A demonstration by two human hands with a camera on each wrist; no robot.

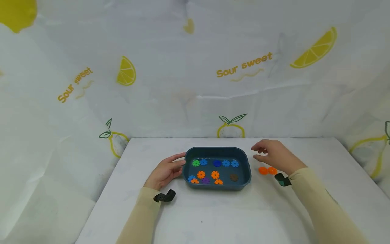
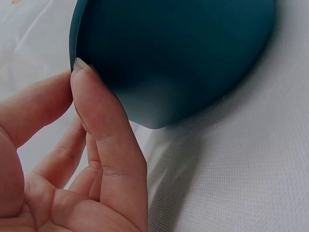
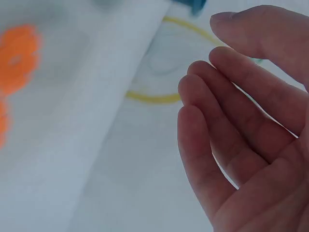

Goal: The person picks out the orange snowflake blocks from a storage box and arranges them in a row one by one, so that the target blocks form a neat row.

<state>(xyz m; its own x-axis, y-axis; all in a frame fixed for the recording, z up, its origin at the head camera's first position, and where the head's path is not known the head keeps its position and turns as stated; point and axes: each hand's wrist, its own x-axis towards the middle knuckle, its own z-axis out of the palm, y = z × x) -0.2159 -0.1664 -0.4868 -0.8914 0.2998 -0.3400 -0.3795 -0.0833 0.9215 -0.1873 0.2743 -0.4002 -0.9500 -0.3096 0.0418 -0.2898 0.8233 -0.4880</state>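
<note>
A dark teal tray (image 1: 217, 187) sits on the table with several small notched discs in it: orange discs (image 1: 215, 175), blue discs (image 1: 217, 163), a green disc (image 1: 196, 163), a purple disc (image 1: 205, 180) and a brown disc (image 1: 234, 177). At its left end my left hand (image 1: 164, 172) holds the rim; the left wrist view shows a fingertip (image 2: 84, 72) against the teal wall. My right hand (image 1: 272, 155) hovers to the right of the tray, fingers loosely bent and holding nothing. Below it on the table lie two orange discs (image 1: 267, 170), blurred in the right wrist view.
The white table (image 1: 182, 217) reaches back to a hanging white sheet (image 1: 170, 112) printed with lemons and lettering. Black wrist straps (image 1: 165, 196) show on both sleeved forearms. A tiny dark speck (image 1: 201, 222) lies on the table in front of the tray.
</note>
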